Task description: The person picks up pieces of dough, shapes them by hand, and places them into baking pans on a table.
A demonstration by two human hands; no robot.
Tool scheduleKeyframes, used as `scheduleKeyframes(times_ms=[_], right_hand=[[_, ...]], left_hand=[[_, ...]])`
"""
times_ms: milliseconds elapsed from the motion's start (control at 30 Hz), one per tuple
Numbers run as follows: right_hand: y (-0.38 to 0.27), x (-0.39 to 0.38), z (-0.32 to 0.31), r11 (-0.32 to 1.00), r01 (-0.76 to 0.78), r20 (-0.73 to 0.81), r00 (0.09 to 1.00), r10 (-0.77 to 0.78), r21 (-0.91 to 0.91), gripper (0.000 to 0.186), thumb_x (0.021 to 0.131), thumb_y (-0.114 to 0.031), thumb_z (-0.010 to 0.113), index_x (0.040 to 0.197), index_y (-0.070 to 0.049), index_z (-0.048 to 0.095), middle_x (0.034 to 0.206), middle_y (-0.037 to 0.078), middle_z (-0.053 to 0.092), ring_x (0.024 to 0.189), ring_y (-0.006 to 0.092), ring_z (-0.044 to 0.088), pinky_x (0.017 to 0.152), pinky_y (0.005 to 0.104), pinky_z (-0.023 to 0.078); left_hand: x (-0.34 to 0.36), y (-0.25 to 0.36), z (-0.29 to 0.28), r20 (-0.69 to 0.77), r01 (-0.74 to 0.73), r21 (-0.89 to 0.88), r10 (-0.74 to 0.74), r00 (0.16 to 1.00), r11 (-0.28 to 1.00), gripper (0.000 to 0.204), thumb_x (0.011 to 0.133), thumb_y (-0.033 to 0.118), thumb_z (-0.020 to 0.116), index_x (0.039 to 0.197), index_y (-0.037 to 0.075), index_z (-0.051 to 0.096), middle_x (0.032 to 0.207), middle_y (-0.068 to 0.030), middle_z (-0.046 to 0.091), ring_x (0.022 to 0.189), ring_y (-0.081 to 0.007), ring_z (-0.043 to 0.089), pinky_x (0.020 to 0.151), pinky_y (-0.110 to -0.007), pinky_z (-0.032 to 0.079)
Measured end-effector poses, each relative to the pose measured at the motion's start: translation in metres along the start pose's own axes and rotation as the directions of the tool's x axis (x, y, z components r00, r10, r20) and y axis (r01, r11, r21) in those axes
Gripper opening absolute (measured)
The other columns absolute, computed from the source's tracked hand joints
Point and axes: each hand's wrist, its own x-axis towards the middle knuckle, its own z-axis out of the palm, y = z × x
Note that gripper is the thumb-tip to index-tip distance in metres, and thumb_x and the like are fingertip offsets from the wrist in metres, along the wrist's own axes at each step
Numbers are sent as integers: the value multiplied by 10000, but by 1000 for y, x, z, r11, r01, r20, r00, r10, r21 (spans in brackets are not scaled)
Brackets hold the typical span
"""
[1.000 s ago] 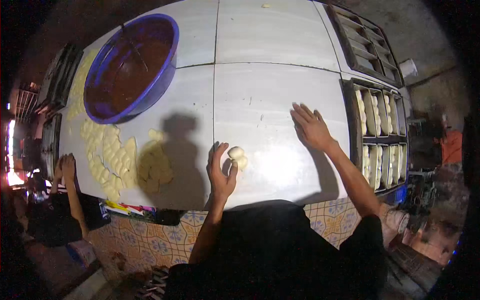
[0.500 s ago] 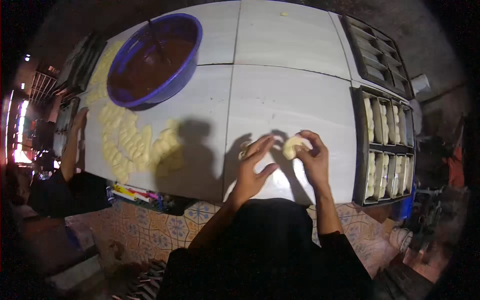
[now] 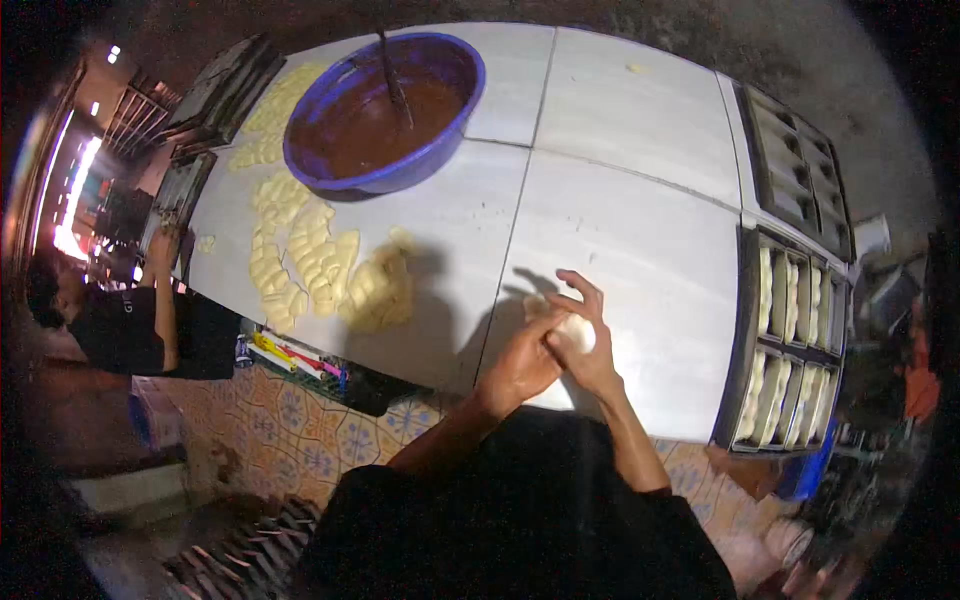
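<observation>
One dough piece (image 3: pixel 579 333), over the worktop (image 3: pixel 640 230) near its front edge: right hand (image 3: pixel 593 357), fingers grasping it; left hand (image 3: pixel 527 365), fingers alongside, grip cannot be told. One purple basin (image 3: pixel 432 160), far edge.

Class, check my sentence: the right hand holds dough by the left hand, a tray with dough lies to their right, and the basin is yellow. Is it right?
Not quite: the basin is purple, not yellow, as the head view shows. The rest stands: the right hand holds dough by the left hand, and a tray with dough lies to their right.
</observation>
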Motion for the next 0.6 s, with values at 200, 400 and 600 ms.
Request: scheduleKeyframes(times_ms=[200,400,600], right_hand=[[16,31,-1,727,-306,179,952,250,614,1317,544,-519,841,1475,-142,-11,1399,123,261,1198,230,380,886,355,470],[34,44,5,653,-66,6,996,93,754,931,778,-244,737,1453,-230,97,1352,129,321,1178,315,460,887,507,522],[70,39,28,598,-158,58,981,183,786,879,787,-310,731,1447,-201,161,1354,118,397,1126,241,509,939,475,477]], left_hand=[[29,71,25,333,-329,257,236,913,909,572,880,183,557,1351,-62,347,1200,-180,544,1038,-238,557,922,-387,458],[116,319,9,376,-339,920,695,613,-198,279,843,44,522,1081,-44,637,932,-106,681,804,-158,624,699,-299,500],[165,389,-48,-64,324,803,468,881,-500,669,901,602,355,1167,38,597,1162,-189,601,1106,-333,529,976,-403,369]])
